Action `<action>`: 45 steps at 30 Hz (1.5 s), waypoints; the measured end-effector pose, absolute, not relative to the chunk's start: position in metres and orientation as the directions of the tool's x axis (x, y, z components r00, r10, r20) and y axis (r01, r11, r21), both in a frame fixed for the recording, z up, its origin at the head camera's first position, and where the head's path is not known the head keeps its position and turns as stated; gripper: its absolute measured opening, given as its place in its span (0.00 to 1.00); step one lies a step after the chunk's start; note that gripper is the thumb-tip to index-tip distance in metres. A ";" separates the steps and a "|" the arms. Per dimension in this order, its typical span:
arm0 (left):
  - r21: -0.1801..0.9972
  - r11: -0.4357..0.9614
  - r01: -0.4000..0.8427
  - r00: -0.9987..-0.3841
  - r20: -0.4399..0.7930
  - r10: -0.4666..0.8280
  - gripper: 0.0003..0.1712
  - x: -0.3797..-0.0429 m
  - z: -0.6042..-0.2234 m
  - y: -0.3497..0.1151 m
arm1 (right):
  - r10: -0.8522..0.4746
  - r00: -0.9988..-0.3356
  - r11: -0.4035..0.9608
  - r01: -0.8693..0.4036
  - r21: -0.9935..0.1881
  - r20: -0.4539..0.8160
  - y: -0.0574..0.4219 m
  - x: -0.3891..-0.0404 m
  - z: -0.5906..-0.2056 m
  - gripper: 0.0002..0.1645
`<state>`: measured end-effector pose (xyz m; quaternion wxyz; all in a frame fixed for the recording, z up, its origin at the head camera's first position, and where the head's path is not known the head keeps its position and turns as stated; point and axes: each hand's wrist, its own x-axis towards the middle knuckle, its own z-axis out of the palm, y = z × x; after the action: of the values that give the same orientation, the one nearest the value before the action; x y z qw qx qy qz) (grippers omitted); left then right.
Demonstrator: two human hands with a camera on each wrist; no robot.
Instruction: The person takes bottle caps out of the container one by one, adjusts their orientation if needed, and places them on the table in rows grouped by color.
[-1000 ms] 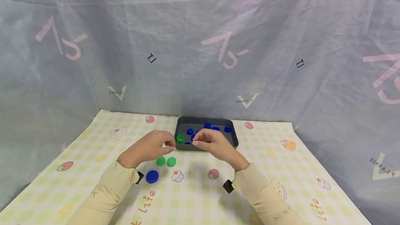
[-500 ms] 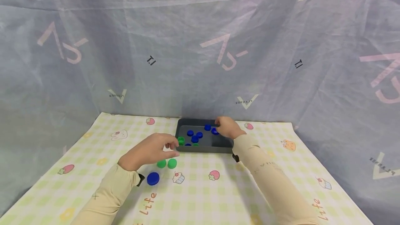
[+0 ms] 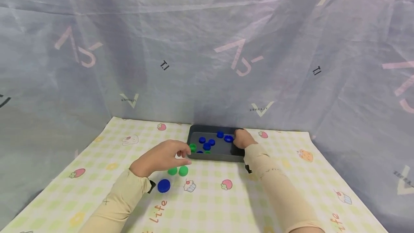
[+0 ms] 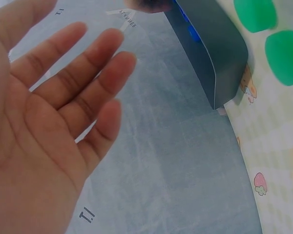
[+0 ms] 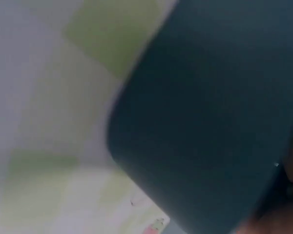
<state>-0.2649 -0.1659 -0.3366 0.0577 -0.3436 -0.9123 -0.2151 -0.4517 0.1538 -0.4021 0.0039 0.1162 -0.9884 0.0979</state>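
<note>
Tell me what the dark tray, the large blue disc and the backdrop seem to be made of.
Dark tray: plastic or coated metal; smooth, matte, evenly coloured walls and rounded corners fit both.
Large blue disc: probably plastic, by its even colour and smooth edge; fairly matte.
Backdrop: thin fabric or sheeting, dull, with creases and hanging folds.

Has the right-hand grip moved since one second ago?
Yes: the right-hand grip has moved right and forward, judged against the strawberry print in front of the tray.
</note>
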 end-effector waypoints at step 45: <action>0.367 0.672 0.643 -0.761 0.206 0.616 0.03 -0.268 -0.341 -0.164 | -0.013 -0.994 0.667 -0.090 -0.740 0.108 0.170 -0.390 -0.371 0.07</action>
<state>-0.2683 -0.1635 -0.3408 0.0323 -0.3445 -0.9138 -0.2128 -0.3904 0.1695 -0.3706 0.0468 0.0282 -0.9117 0.4071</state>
